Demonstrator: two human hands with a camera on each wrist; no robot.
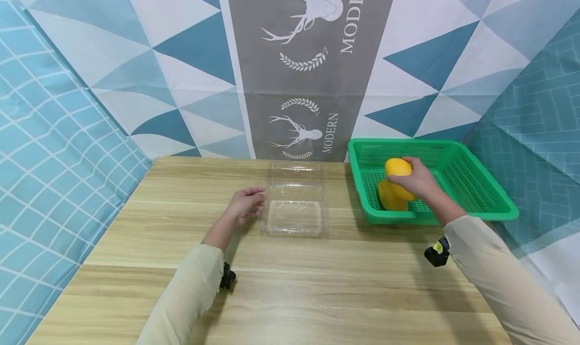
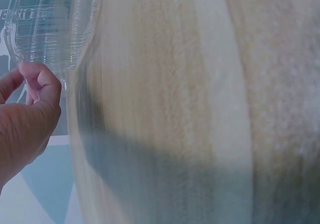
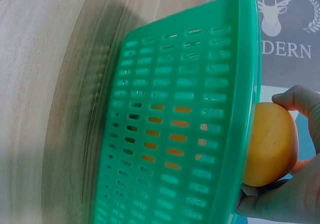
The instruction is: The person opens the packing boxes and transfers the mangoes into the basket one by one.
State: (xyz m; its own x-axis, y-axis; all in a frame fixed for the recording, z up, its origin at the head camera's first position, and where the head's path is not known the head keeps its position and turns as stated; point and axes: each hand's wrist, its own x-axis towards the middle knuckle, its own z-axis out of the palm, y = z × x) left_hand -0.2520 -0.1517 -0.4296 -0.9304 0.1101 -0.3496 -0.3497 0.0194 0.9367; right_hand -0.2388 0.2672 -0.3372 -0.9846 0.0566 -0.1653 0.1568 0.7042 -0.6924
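Note:
My right hand (image 1: 419, 179) grips a yellow-orange mango (image 1: 397, 167) over the green basket (image 1: 487, 216). Below it, more yellow mangoes (image 1: 390, 196) lie in the basket's left part; how many is hard to tell. In the right wrist view the held mango (image 3: 272, 144) shows just past the basket rim, between thumb and fingers. My left hand (image 1: 246, 204) is at the left edge of a clear plastic box (image 1: 294, 216) whose hinged lid (image 1: 295, 174) stands open toward the wall. In the left wrist view, thumb and curled forefinger pinch the box's edge (image 2: 62, 67).
The wooden table (image 1: 290, 294) carries both the box and the basket. A patterned cloth wall (image 1: 195, 83) rises behind, a blue tiled sheet (image 1: 50, 133) lies along the left side, and another blue sheet (image 1: 539, 118) hangs at the right.

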